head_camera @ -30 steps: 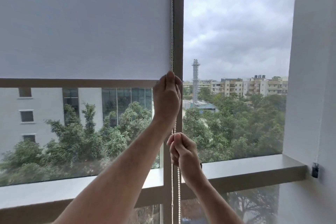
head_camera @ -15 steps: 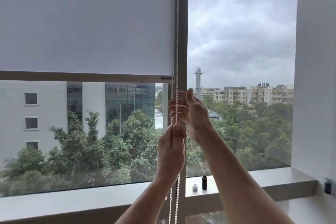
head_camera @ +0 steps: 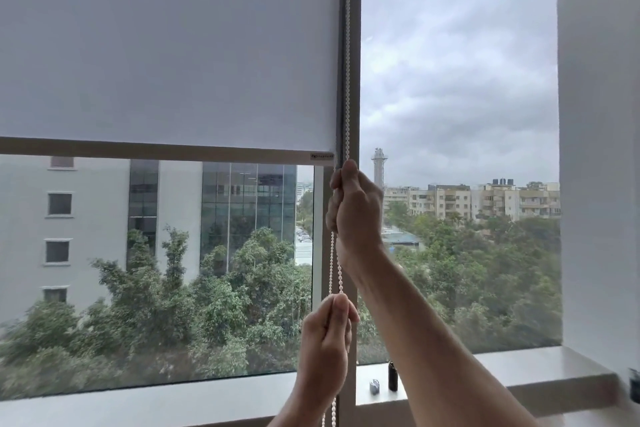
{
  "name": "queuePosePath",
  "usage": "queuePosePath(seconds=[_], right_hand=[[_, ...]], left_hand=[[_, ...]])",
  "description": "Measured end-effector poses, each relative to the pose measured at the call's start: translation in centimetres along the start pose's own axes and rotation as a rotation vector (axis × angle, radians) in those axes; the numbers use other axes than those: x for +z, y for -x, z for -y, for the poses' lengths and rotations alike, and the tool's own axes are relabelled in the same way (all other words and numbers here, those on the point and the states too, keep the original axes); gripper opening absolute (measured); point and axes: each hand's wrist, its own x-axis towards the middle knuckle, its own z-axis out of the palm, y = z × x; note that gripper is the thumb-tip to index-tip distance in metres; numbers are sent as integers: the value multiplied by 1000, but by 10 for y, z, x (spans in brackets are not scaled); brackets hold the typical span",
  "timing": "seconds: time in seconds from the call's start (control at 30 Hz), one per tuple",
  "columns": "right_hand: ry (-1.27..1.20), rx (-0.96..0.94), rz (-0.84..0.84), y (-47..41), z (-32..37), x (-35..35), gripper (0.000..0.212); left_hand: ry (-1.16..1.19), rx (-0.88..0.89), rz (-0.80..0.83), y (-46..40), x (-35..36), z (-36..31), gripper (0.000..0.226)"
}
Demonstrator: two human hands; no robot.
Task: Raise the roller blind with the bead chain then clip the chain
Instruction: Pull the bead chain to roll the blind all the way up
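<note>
A pale grey roller blind (head_camera: 166,45) covers the upper part of the left window pane; its bottom bar (head_camera: 166,149) hangs level, roughly halfway down the glass, with a small label at its right end. Just right of the blind's edge, a white bead chain (head_camera: 347,45) runs straight down in front of the grey window post (head_camera: 351,80). Below the bar the chain shows as two strands side by side, reaching past the bottom of the view.

The right hand (head_camera: 356,215) is the upper one, just under the right end of the bar, its fingers closed around the chain with the thumb pressed on top. The left hand (head_camera: 325,340) is lower on the same chain, near the window sill (head_camera: 519,371), fingers curled in and pinching the strands between thumb and forefinger.

On the sill, just right of the post, stand a small black cylinder (head_camera: 392,376) and a small silvery object (head_camera: 374,386), close together; what they are cannot be told.
</note>
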Motion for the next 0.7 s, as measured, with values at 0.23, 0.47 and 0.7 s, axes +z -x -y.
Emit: queuePosePath(seconds=[0.23, 0.47, 0.7], right_hand=[[54, -93, -15, 18, -11, -13, 50], [215, -107, -80, 49, -31, -22, 51], [158, 4, -47, 82, -59, -36, 45]], left_hand=[[-94, -96, 2, -30, -17, -16, 50], [44, 11, 61, -107, 5, -108, 40], [142, -233, 93, -139, 40, -156, 31]])
